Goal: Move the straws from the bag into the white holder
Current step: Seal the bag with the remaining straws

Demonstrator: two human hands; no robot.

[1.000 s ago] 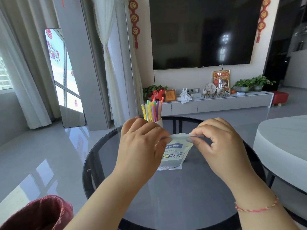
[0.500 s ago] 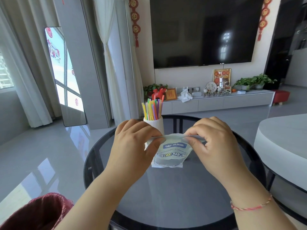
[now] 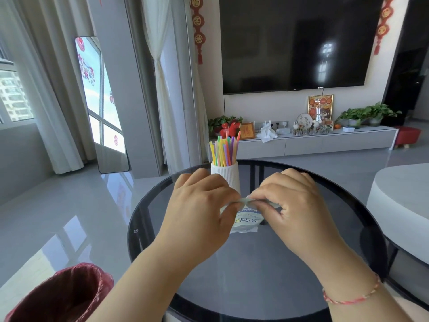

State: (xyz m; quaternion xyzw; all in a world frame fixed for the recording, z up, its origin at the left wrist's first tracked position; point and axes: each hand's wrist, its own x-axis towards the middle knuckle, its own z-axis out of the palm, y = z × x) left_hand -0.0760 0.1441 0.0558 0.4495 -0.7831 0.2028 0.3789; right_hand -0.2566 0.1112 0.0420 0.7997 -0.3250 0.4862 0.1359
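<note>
Straws (image 3: 224,151) stand upright in the white holder (image 3: 225,176) at the bench (image 3: 255,275) far edge. Left hand (image 3: 204,205) and right hand (image 3: 294,205) both pinch the bag (image 3: 247,220) top, just before the holder. Risk: a forward tug could topple the holder.

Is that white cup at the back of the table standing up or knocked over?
Upright. The white holder stands on the glass table, with colourful straws sticking up out of its top.
</note>
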